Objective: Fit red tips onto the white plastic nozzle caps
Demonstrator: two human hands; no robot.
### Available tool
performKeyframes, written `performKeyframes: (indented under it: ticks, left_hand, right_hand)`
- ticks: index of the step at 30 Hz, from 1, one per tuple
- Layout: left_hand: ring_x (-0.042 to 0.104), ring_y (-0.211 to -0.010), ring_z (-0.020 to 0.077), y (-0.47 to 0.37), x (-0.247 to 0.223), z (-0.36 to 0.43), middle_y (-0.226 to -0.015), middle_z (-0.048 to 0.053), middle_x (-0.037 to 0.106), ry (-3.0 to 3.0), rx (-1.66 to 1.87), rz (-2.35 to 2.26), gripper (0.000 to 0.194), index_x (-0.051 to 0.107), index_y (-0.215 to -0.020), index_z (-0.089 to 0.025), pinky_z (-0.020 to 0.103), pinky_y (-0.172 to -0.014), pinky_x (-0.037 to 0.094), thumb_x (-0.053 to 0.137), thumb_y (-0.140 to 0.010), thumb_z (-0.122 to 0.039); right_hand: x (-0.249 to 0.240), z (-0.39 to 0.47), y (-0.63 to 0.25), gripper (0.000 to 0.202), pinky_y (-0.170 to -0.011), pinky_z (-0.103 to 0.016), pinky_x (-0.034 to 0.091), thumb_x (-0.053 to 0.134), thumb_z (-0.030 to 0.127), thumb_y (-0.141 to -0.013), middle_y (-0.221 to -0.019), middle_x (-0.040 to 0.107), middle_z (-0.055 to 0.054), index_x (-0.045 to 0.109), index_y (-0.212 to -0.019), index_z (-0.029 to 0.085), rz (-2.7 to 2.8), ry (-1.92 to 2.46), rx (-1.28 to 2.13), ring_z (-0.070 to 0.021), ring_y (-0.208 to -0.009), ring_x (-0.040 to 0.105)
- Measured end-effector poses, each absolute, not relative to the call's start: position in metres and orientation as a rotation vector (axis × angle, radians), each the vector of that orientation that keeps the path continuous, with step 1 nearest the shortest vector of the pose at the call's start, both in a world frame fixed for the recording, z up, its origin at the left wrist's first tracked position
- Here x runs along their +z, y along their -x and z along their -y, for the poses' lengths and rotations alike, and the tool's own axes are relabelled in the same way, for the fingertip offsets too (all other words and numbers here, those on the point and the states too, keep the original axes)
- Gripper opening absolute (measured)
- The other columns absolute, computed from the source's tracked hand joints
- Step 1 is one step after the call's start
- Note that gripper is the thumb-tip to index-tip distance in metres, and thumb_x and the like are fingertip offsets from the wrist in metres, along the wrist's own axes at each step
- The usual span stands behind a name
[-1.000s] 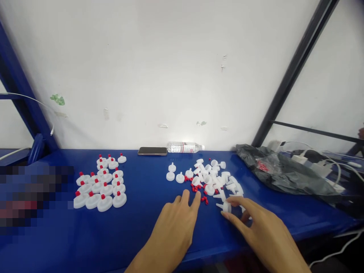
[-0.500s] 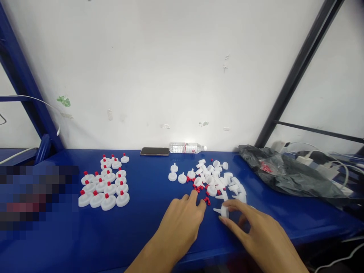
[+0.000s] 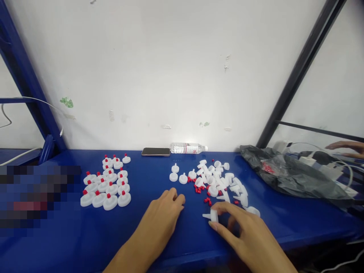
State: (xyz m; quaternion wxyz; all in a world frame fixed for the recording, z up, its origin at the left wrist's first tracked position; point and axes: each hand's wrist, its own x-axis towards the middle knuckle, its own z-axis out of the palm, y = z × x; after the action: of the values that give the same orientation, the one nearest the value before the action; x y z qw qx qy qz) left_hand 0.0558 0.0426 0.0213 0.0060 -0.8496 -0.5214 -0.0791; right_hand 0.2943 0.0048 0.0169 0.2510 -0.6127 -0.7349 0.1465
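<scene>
While the right hand [image 3: 247,232] pinched a white cap [image 3: 214,216], keeping its tip [image 3: 206,215] free seemed best; the left hand [image 3: 162,213] curled, hold unclear.

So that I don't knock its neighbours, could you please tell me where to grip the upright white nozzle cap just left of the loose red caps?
I'd pinch the slim spout of the white nozzle cap, coming straight down from above. The spout points up, above its wide round base, while loose red caps lie close on the base's right.
</scene>
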Motion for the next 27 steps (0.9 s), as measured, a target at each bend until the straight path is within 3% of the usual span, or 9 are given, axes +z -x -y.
performKeyframes:
  ticks: [3,6,8,11,15,21,24,27]
  left_hand:
    - [0.067,-0.093,0.0199,-0.033,0.018,-0.043,-0.104,0.005,0.065,2.583,-0.263,1.710,0.025,0.066,-0.104,-0.021,0.025,-0.067,0.052,0.043,-0.104,-0.012]
    - [0.067,-0.090,0.0174,-0.016,0.016,-0.041,-0.108,0.005,0.065,2.539,-0.314,1.752,0.028,0.067,-0.102,-0.021,0.023,-0.065,0.051,0.041,-0.105,-0.013]
    - [0.068,-0.093,0.0181,-0.008,0.014,-0.039,-0.111,0.006,0.066,2.538,-0.355,1.772,0.029,0.069,-0.104,-0.021,0.025,-0.071,0.054,0.041,-0.105,-0.012]
    - [0.069,-0.103,0.0208,-0.002,0.010,-0.036,-0.119,0.007,0.066,2.550,-0.478,1.798,0.032,0.067,-0.124,-0.022,0.032,-0.085,0.058,0.044,-0.103,-0.012]
    - [0.072,-0.092,0.0196,0.000,0.005,-0.039,-0.124,0.011,0.064,2.475,-0.554,1.854,0.041,0.057,-0.144,-0.019,0.032,-0.082,0.059,0.046,-0.104,-0.017]
    - [0.072,-0.079,0.0182,-0.007,0.009,-0.052,-0.116,0.010,0.066,2.400,-0.366,1.942,0.035,0.070,-0.127,-0.018,0.029,-0.072,0.057,0.044,-0.105,-0.019]
    - [0.073,-0.085,0.0193,-0.008,0.013,-0.050,-0.114,0.008,0.067,2.445,-0.288,1.899,0.036,0.075,-0.119,-0.023,0.027,-0.068,0.055,0.041,-0.105,-0.016]
    - [0.072,-0.095,0.0223,-0.008,0.015,-0.043,-0.117,0.008,0.067,2.438,-0.304,1.863,0.037,0.072,-0.125,-0.024,0.029,-0.071,0.057,0.041,-0.106,-0.018]
  right_hand:
    - [0.020,-0.005,-0.288,0.020,-0.063,-0.029,0.049,0.069,0.038,-0.092,-0.077,0.075,0.004,0.074,-0.111,0.033,2.001,1.638,0.417,-0.0191,-0.061,0.068]
    - [0.024,-0.008,-0.278,0.016,-0.065,-0.028,0.050,0.067,0.034,-0.094,-0.091,0.077,0.003,0.073,-0.110,0.032,2.032,1.563,0.458,-0.0180,-0.063,0.067]
    - [0.027,-0.011,-0.269,0.015,-0.066,-0.028,0.049,0.067,0.031,-0.095,-0.097,0.078,0.003,0.072,-0.109,0.032,2.063,1.514,0.491,-0.0173,-0.064,0.066]
    - [0.032,-0.015,-0.253,0.017,-0.068,-0.028,0.048,0.069,0.028,-0.095,-0.097,0.077,0.005,0.072,-0.110,0.033,2.107,1.447,0.518,-0.0171,-0.066,0.067]
    - [0.035,-0.019,-0.235,0.018,-0.070,-0.028,0.048,0.071,0.027,-0.094,-0.095,0.077,0.005,0.072,-0.111,0.033,2.140,1.380,0.528,-0.0171,-0.068,0.068]
    - [0.025,-0.025,-0.229,0.014,-0.067,-0.028,0.047,0.067,0.031,-0.097,-0.099,0.075,0.006,0.070,-0.110,0.034,2.084,1.330,0.587,-0.0147,-0.063,0.062]
    - [0.018,-0.027,-0.232,0.015,-0.066,-0.028,0.048,0.066,0.031,-0.097,-0.098,0.074,0.005,0.069,-0.112,0.033,2.029,1.327,0.618,-0.0150,-0.063,0.062]
    - [0.015,-0.028,-0.234,0.017,-0.067,-0.029,0.048,0.068,0.031,-0.096,-0.095,0.074,0.004,0.070,-0.113,0.032,2.013,1.334,0.633,-0.0154,-0.064,0.061]
